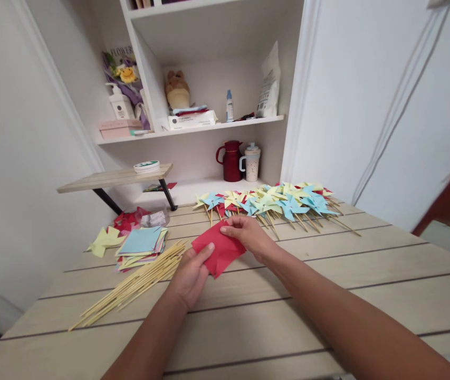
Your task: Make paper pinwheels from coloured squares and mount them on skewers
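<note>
A red paper square (221,249) with cuts running in from its corners is held up over the table between both hands. My left hand (193,273) grips its left side, thumb on top and fingers underneath. At its upper right edge, my right hand (246,235) pinches the paper between thumb and fingers. Just left of my left hand lies a bundle of thin wooden sticks (140,282). Beyond the sticks sits a stack of coloured paper squares (140,241), blue on top. Finished paper pinwheels (268,203) on sticks lie in a heap beyond my hands.
A yellow folded pinwheel (105,241), red paper pieces (127,219) and a clear plastic box (155,218) lie at the left. Behind stand a small raised wooden shelf (117,178), a dark red jug (232,162) and a light cup (252,163).
</note>
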### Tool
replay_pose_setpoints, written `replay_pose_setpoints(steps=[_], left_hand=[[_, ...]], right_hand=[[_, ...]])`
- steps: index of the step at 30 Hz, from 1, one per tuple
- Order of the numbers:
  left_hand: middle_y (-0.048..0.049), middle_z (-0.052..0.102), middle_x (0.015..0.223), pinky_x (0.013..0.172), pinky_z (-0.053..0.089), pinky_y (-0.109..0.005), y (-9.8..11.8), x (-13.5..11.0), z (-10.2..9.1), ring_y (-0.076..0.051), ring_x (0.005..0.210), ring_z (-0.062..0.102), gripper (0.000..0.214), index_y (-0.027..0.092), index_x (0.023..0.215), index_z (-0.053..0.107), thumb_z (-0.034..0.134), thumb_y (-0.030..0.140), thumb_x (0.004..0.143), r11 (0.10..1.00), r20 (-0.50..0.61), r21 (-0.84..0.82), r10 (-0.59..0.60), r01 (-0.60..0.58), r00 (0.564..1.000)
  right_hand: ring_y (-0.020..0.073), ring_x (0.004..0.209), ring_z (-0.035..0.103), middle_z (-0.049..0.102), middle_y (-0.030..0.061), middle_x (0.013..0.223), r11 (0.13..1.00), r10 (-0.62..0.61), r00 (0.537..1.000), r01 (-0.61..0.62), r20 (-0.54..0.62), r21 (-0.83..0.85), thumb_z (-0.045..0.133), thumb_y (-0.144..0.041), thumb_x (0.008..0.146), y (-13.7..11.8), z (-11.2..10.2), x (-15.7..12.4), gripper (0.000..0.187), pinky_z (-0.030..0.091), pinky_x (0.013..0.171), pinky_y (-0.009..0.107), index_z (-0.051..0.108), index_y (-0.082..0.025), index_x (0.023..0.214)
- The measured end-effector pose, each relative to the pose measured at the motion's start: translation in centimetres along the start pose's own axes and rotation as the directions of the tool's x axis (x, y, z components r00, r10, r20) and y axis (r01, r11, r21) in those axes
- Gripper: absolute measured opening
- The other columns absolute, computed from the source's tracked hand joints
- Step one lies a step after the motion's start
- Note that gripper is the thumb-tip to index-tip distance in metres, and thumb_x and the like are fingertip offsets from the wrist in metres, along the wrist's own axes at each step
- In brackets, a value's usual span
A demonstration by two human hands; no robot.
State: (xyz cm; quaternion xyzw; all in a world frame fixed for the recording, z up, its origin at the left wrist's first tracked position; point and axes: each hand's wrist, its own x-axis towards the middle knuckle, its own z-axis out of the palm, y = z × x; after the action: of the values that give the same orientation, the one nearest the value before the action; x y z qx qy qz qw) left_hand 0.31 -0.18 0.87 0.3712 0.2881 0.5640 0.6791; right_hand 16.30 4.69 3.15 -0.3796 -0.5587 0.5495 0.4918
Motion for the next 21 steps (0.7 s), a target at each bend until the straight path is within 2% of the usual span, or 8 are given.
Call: replay_pose_setpoints(steps=[3,6,9,12,14,16,18,21], left_hand=[[-0.0153,0.074,0.113,0.096,0.054,-0.037,-0.5,0.1,-0.2,-0.026,0.107,0.069,0.032,0.012,0.108,0.070,0.076,0.016,0.077,0.999,-0.065,0.041,-0.018,0.021,0.998],[-0.0158,0.074,0.112,0.092,0.056,-0.036,-0.5,0.2,-0.2,-0.026,0.104,0.071,0.030,0.011,0.109,0.069,0.073,0.014,0.079,0.999,-0.130,-0.014,-0.032,0.030,0.991],[-0.0162,0.074,0.111,0.090,0.058,-0.036,0.3,0.2,-0.1,-0.024,0.102,0.072,0.024,0.011,0.110,0.068,0.067,0.013,0.085,0.994,-0.213,-0.107,-0.032,0.009,0.977],[-0.0148,0.075,0.110,0.091,0.058,-0.032,1.5,0.0,0.0,-0.021,0.100,0.072,0.019,0.011,0.107,0.068,0.061,0.013,0.090,0.978,-0.270,-0.199,0.005,-0.061,0.963],[-0.0132,0.075,0.112,0.093,0.056,-0.030,2.2,-0.2,0.0,-0.019,0.102,0.071,0.019,0.013,0.108,0.068,0.059,0.013,0.091,0.963,-0.280,-0.243,0.049,-0.120,0.959],[-0.0124,0.074,0.115,0.096,0.055,-0.031,2.8,-0.4,-0.1,-0.018,0.106,0.070,0.021,0.014,0.111,0.068,0.059,0.014,0.092,0.945,-0.283,-0.280,0.088,-0.170,0.955],[-0.0121,0.073,0.118,0.099,0.053,-0.032,3.0,-0.6,-0.2,-0.019,0.109,0.068,0.023,0.015,0.113,0.067,0.059,0.014,0.092,0.929,-0.288,-0.308,0.113,-0.204,0.951],[-0.0120,0.072,0.119,0.101,0.052,-0.034,2.8,-0.6,-0.2,-0.020,0.113,0.067,0.024,0.015,0.114,0.067,0.061,0.016,0.091,0.925,-0.279,-0.317,0.118,-0.207,0.953]], right_hand=[[0.0131,0.057,0.053,0.062,-0.0012,0.065,0.998,-0.042,0.999,0.042,-0.009,-0.037,0.075,-0.041,0.071,0.0,0.2,-0.1,0.026,0.039,0.055,0.026,0.061,-0.019,0.072],[0.0185,0.081,0.062,0.069,0.0035,0.092,0.965,-0.240,0.968,0.230,-0.073,-0.129,0.068,-0.037,0.080,0.1,0.1,-0.2,0.024,0.048,0.072,0.032,0.066,-0.022,0.098],[0.0218,0.098,0.059,0.063,0.0065,0.111,0.808,-0.505,0.861,0.448,-0.058,-0.382,0.065,-0.029,0.084,0.2,0.0,-0.3,0.027,0.047,0.087,0.038,0.065,-0.026,0.111],[0.0230,0.097,0.056,0.057,0.0062,0.100,0.555,-0.674,0.731,0.595,0.106,-0.581,0.062,-0.019,0.085,0.5,0.4,-0.7,0.024,0.047,0.087,0.040,0.069,-0.026,0.107],[0.0231,0.095,0.054,0.053,0.0060,0.098,0.409,-0.718,0.661,0.656,0.219,-0.635,0.060,-0.014,0.085,0.9,0.9,-1.1,0.027,0.047,0.083,0.039,0.069,-0.026,0.107],[0.0226,0.091,0.053,0.051,0.0061,0.098,0.311,-0.718,0.630,0.671,0.295,-0.674,0.057,-0.010,0.085,1.2,1.6,-1.4,0.032,0.047,0.080,0.039,0.069,-0.026,0.110],[0.0222,0.089,0.052,0.050,0.0060,0.097,0.264,-0.714,0.623,0.662,0.320,-0.702,0.057,-0.010,0.085,1.5,1.9,-1.6,0.033,0.046,0.078,0.039,0.067,-0.026,0.113],[0.0224,0.088,0.051,0.051,0.0064,0.096,0.261,-0.716,0.628,0.646,0.305,-0.717,0.062,-0.016,0.087,1.8,1.9,-1.5,0.029,0.046,0.077,0.038,0.067,-0.025,0.114]])
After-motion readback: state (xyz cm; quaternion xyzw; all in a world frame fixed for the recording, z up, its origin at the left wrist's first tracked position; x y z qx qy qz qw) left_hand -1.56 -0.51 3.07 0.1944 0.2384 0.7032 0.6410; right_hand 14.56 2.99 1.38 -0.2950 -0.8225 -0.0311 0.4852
